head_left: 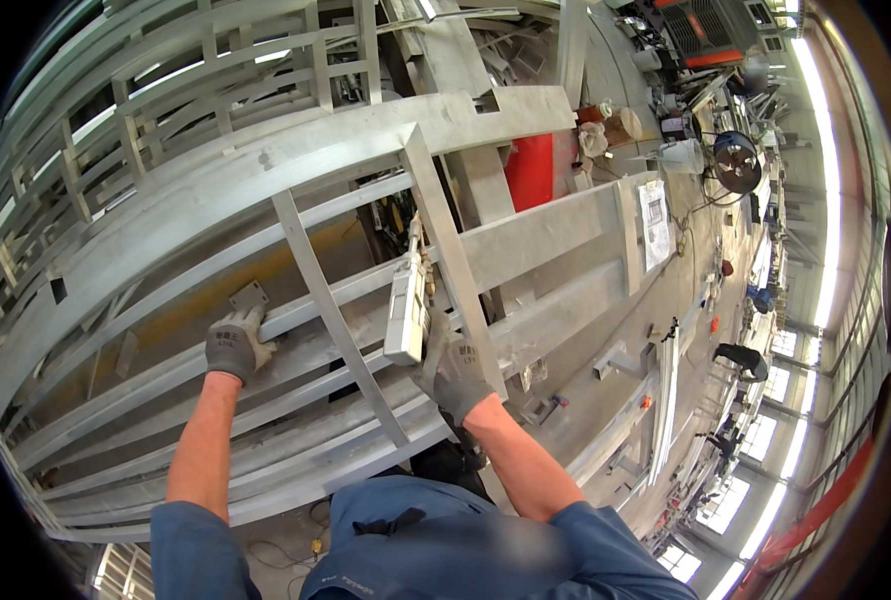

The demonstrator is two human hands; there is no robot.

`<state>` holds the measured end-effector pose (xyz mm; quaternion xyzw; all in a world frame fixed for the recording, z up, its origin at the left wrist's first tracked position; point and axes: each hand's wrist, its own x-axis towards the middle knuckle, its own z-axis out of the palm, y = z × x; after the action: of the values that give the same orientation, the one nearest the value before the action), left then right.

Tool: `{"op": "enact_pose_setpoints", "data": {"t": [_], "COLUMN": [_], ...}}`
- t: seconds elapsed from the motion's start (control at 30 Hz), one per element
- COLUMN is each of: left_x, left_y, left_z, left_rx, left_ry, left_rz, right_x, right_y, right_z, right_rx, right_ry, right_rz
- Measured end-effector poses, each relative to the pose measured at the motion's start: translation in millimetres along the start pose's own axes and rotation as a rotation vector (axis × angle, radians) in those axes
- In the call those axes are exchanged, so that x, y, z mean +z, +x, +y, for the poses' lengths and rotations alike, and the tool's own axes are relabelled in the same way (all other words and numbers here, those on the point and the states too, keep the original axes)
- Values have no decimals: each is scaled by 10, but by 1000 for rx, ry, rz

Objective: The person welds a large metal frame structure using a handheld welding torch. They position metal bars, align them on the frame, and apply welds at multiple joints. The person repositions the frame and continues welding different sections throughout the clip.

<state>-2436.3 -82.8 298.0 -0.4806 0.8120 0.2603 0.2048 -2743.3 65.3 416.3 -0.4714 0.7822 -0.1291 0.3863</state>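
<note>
My left hand (237, 345), in a grey work glove, is closed at a rail of the metal frame (310, 312). A small metal plate with holes (249, 295) sticks out past its fingertips and appears held by them. My right hand (457, 372), gloved alike, is closed against the side of a long white tool (406, 312) with a narrow far end; its exact kind is unclear. That tool lies slantwise over the rails, beside a crossbar (445, 250). The tool and the crossbar partly hide the right fingers.
More welded metal frames (145, 90) stand at the far left. A paper sheet (655, 222) sits on a beam at right. Beyond are a white bucket (681, 157), a round fan-like thing (737, 162), a red panel (530, 172) and metal lengths (665, 400) on the floor. A person (740, 360) is farther off.
</note>
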Motion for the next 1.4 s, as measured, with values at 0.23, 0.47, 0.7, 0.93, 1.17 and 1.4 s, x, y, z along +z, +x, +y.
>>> {"op": "enact_pose_setpoints", "data": {"t": [0.23,0.47,0.7,0.93,1.17,1.4], "left_x": [51,150,77,119,59,29], "left_y": [-9,23,22,19,-11,-8], "left_z": [-5,-73,-14,-40,-6,6], "left_rx": [9,24,-14,8,18,-9], "left_ry": [8,-12,-38,-15,-15,-10], "left_rz": [48,63,8,57,71,11], "right_x": [269,268,176,178,217,220], "right_y": [-350,-470,-458,-448,-463,-490], "right_z": [340,472,410,426,472,486], "right_rx": [-44,-70,-39,-21,-2,-23], "right_ry": [-55,-55,-77,-81,-44,-79], "right_rz": [95,123,104,79,68,76]}}
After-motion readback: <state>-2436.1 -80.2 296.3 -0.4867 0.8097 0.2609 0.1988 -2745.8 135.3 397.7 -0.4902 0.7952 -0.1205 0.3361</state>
